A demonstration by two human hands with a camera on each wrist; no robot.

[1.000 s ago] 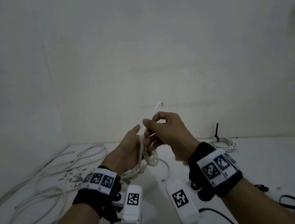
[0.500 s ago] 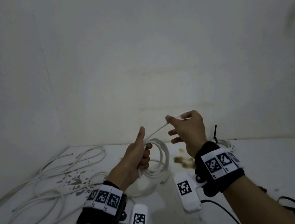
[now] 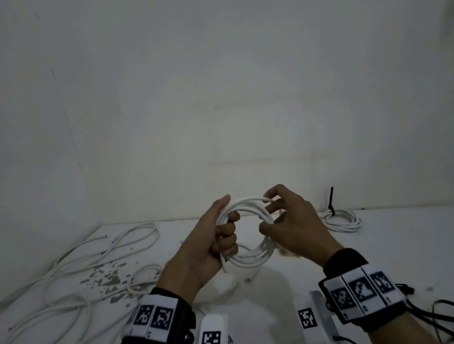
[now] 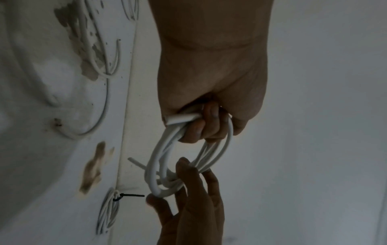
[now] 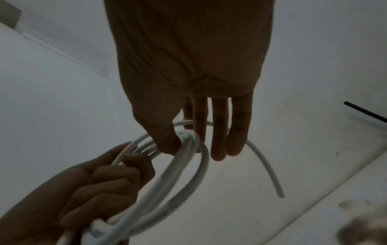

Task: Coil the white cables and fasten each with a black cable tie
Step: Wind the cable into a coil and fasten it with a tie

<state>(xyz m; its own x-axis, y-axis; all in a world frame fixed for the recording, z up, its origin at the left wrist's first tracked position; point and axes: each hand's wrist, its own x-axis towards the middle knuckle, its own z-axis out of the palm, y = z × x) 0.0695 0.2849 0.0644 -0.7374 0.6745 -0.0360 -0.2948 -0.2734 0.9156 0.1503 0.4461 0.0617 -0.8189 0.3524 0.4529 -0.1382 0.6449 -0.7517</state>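
Both hands hold a coil of white cable (image 3: 255,257) in the air above the table. My left hand (image 3: 228,228) grips the coil's left side, fingers curled round the bundled turns (image 4: 156,164). My right hand (image 3: 271,214) pinches the right side between thumb (image 5: 167,140) and forefinger, the other fingers straight. A short free end (image 5: 270,170) sticks out past the right hand. A finished coil (image 3: 340,219) with an upright black cable tie (image 3: 331,199) lies at the back right.
Loose white cables (image 3: 62,280) sprawl over the left of the white table (image 3: 401,250). Several black cable ties (image 3: 452,315) lie at the near right. The paint is chipped at centre left. White walls enclose the table behind and to the left.
The right hand, which had drawn the cable end out to the right, has laid it back onto the coil. Both hands now hold the ring, turned to face me.
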